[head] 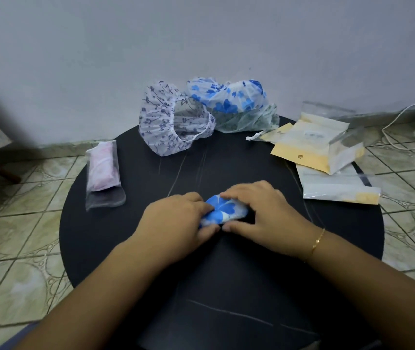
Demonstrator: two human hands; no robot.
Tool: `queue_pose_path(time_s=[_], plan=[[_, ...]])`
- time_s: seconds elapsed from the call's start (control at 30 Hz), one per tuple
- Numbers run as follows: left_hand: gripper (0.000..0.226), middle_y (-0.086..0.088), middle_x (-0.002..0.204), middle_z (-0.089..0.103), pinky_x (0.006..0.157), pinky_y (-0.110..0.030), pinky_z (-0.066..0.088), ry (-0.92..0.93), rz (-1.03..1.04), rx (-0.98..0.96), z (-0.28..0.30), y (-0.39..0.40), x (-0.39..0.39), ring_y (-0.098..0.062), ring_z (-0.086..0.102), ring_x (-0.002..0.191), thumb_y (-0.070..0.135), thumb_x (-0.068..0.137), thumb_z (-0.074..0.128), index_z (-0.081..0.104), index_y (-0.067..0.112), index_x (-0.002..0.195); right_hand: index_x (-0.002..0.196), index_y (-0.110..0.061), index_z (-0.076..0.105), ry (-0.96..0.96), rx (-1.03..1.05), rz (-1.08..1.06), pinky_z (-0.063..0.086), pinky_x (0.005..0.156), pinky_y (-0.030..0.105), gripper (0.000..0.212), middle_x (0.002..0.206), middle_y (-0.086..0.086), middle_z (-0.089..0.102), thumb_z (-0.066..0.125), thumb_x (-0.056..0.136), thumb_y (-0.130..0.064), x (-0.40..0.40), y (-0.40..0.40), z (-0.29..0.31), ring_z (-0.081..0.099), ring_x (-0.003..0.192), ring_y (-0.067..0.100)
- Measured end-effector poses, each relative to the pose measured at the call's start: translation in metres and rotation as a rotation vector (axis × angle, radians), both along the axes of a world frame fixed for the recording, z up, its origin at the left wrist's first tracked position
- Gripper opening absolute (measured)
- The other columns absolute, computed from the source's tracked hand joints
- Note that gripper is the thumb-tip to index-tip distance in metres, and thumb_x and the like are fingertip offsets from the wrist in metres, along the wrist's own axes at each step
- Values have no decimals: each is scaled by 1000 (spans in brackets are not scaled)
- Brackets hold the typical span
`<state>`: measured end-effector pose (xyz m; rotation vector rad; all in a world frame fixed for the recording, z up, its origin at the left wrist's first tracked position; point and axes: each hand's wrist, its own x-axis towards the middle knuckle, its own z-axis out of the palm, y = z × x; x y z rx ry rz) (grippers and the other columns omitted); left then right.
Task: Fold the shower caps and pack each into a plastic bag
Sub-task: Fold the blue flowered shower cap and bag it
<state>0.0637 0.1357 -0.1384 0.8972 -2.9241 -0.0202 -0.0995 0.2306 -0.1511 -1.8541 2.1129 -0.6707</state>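
Both hands grasping one folded cap.
Left hand [176, 218] and right hand [259, 210] pinch the small folded blue-flowered plastic shower cap [226, 210] on the round black table [226, 274].

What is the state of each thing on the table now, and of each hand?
Blue-flower cap: folded small, held between both hands.
Left hand: grips the cap's left end.
Right hand: curled over the cap's right end.
Pink cap: folded, packed inside a plastic bag.
Purple-print cap: unfolded, open.
Second blue-flower cap: unfolded, crumpled.
Green-print cap: unfolded, under that one.
Empty bags: stacked, unfilled.
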Motion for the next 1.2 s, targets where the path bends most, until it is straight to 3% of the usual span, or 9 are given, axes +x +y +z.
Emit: queue_pose_path(time_s=[0.1,0.23,0.33,0.43,0.6,0.67,0.73,0.9,1.2], plan=[[43,19,127,55,85,-25,44,-6,2,93,5,-10,2,-6,54,112,58,90,40,49,44,130,130,-40,47,109,46,23,23,92,28,40,124,-23,50,55,90,-42,0,0,-2,33,116,5],[36,12,111,66,85,-28,43,88,99,217,5,-20,1,-14,59,105,57,89,43,54,43,120,124,-38,50,-119,7,-79,25,95,30,29,106,-14,54,48,95,-38,1,-8,-3,40,111,9],[39,8,103,69,89,-30,32,96,65,-4,-9,-23,-1,-16,60,99,54,94,29,59,38,115,122,-41,52,-166,26,-141,25,99,33,27,107,-14,57,46,96,-38,4,-17,-3,42,111,12],[50,-5,121,65,93,-36,38,148,57,-231,-22,-14,2,-24,63,107,35,85,31,66,21,118,130,-44,49,-158,57,-191,24,108,39,33,130,-18,55,42,98,-40,7,-26,-4,39,121,16],[71,-13,146,39,110,-44,29,141,36,-99,-42,19,5,-28,42,133,31,75,26,40,3,139,136,-42,44,-55,59,-249,31,103,39,37,130,-4,55,38,99,-39,14,-32,-10,40,122,22],[79,-2,155,-1,116,-34,2,85,56,3,-42,19,7,-19,8,146,38,72,6,0,12,146,136,-38,46,-1,27,-273,36,100,38,38,127,1,51,39,99,-37,18,-30,-12,41,121,24],[78,8,147,-25,113,-29,-16,52,71,58,-44,17,9,-11,-17,144,42,64,-7,-22,21,138,139,-34,44,136,-26,-262,31,100,37,42,142,0,39,34,98,-41,23,-26,-11,34,129,22],[82,10,151,-27,114,-28,-17,66,47,85,-48,15,9,-7,-27,139,48,69,-13,-18,22,147,151,-24,7,208,40,17,-2,117,33,86,159,-10,3,-12,73,-54,44,-14,-11,-6,145,5],[71,8,157,-15,117,-30,-12,46,73,177,-48,15,4,-10,-20,143,47,82,-8,-15,25,149,151,-21,-7,138,243,12,-11,118,35,57,158,-11,-7,15,100,-35,46,-14,-16,-12,143,3]])
